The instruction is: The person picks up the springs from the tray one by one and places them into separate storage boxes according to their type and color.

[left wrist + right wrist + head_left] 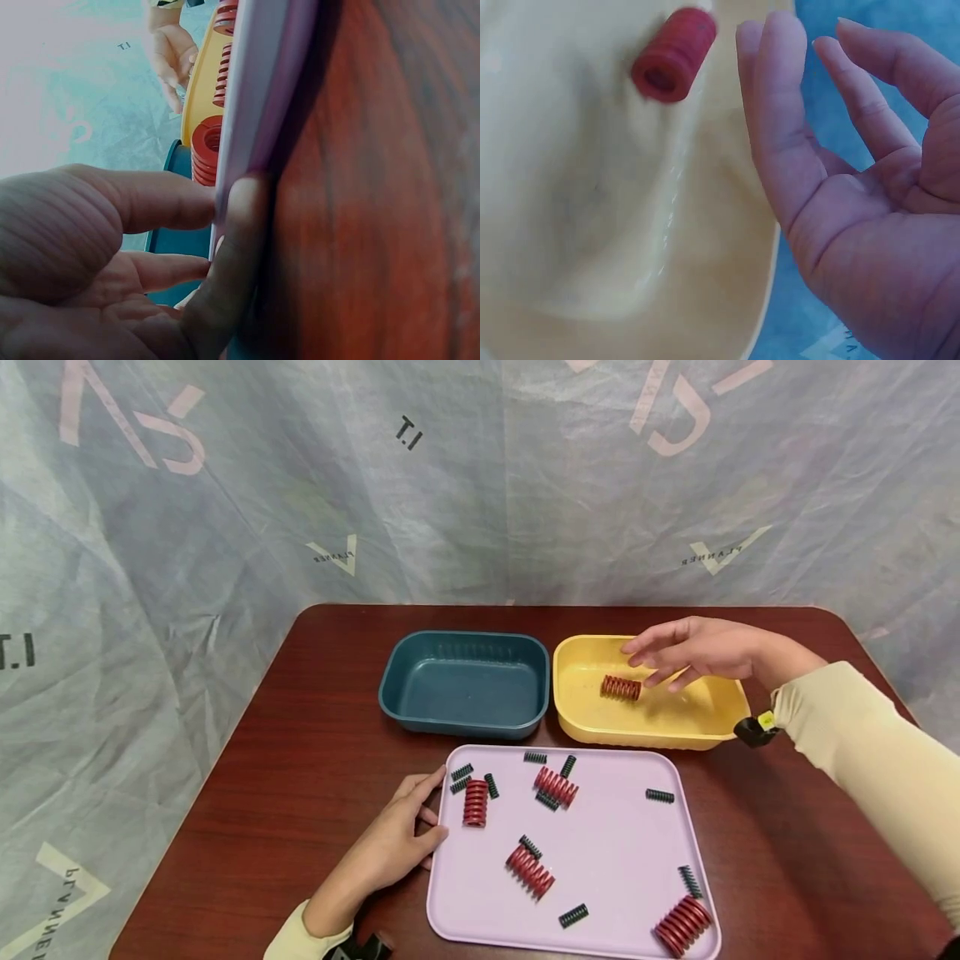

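My right hand point(697, 652) hovers over the yellow bin point(652, 735), fingers spread and holding nothing. A red coil spring point(621, 687) is in that bin, just left of the fingertips; the right wrist view shows the same red spring point(673, 56) apart from the hand. My left hand point(393, 835) grips the left edge of the lilac tray point(615, 852), with fingers point(244, 225) against its rim in the left wrist view. Several red springs point(475, 803) and several small dark springs point(573, 916) lie scattered on the tray, some touching each other.
A dark blue bin point(465, 727) stands left of the yellow one, behind the tray. Everything sits on a reddish-brown wooden table point(247, 810). Behind the table hangs a grey printed sheet point(480, 485).
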`<state>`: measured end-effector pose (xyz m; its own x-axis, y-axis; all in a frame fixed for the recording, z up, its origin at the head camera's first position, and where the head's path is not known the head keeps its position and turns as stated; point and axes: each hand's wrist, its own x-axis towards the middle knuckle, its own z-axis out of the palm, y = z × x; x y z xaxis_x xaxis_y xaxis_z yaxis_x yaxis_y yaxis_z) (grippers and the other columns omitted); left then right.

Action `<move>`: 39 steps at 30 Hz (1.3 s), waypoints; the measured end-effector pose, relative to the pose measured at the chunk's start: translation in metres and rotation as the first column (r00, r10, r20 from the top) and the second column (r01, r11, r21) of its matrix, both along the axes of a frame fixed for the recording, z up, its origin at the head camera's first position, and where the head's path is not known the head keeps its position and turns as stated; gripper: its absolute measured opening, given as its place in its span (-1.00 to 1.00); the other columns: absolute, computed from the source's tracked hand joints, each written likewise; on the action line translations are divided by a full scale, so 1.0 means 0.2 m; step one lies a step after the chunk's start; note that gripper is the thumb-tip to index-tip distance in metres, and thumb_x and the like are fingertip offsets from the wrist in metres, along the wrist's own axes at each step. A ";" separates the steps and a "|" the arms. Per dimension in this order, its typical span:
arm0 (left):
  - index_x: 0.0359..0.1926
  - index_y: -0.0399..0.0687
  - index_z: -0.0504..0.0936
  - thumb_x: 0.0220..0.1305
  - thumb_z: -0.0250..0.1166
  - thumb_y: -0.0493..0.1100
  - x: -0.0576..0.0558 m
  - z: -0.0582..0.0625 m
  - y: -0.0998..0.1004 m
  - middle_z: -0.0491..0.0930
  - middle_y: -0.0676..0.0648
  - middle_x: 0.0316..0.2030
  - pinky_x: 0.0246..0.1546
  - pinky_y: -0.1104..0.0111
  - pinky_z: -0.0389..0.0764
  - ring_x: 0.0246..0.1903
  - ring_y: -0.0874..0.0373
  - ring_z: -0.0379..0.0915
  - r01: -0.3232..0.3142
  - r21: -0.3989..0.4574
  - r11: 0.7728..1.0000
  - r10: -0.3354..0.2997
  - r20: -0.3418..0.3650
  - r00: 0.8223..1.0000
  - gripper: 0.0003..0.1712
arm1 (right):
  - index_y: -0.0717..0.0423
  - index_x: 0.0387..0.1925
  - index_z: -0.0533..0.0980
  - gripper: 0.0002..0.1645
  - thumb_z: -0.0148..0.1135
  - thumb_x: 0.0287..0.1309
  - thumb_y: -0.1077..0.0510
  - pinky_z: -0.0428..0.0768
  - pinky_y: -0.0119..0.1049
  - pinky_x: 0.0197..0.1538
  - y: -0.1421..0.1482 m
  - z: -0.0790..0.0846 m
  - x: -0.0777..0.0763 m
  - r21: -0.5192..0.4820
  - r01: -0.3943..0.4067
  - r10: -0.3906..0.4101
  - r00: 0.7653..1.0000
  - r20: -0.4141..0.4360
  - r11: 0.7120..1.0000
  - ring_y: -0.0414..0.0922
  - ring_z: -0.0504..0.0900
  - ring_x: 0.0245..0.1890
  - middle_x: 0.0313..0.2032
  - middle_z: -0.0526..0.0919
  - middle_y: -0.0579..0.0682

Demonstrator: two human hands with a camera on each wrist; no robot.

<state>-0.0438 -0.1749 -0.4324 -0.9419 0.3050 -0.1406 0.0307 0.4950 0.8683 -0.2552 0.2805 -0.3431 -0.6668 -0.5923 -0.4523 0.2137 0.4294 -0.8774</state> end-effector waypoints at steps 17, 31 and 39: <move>0.55 -0.19 0.25 0.27 0.35 -0.48 0.00 0.00 0.00 0.31 -0.20 0.29 -0.63 0.36 0.68 -0.15 0.03 0.51 0.000 -0.006 1.000 0.000 -0.011 1.000 -0.13 | 0.08 0.37 0.48 -0.54 0.12 0.52 0.24 0.76 0.07 -0.13 -0.01 0.04 0.29 -0.071 -0.060 0.043 0.975 -0.217 0.996 0.28 0.65 0.04 0.22 0.60 0.04; 0.56 -0.18 0.25 0.27 0.35 -0.49 0.00 -0.01 0.00 0.30 -0.19 0.31 -0.62 0.35 0.69 -0.15 0.02 0.51 0.002 0.000 1.000 -0.002 0.003 1.000 -0.13 | 0.15 0.37 0.46 -0.50 0.03 0.47 0.39 0.77 0.07 -0.22 0.06 -0.04 0.51 -0.204 -0.089 0.035 0.966 -0.254 0.975 0.17 0.70 -0.11 0.23 0.57 0.17; 0.55 -0.18 0.25 0.27 0.35 -0.49 0.00 0.00 0.00 0.31 -0.19 0.31 -0.62 0.35 0.69 -0.14 0.02 0.51 -0.004 0.003 1.000 0.004 0.009 1.000 -0.13 | 0.37 0.39 0.34 -0.49 0.04 0.47 0.42 0.77 0.04 -0.29 0.01 -0.13 0.59 -0.285 -0.082 0.010 0.969 -0.246 0.955 0.21 0.69 -0.15 0.22 0.56 0.27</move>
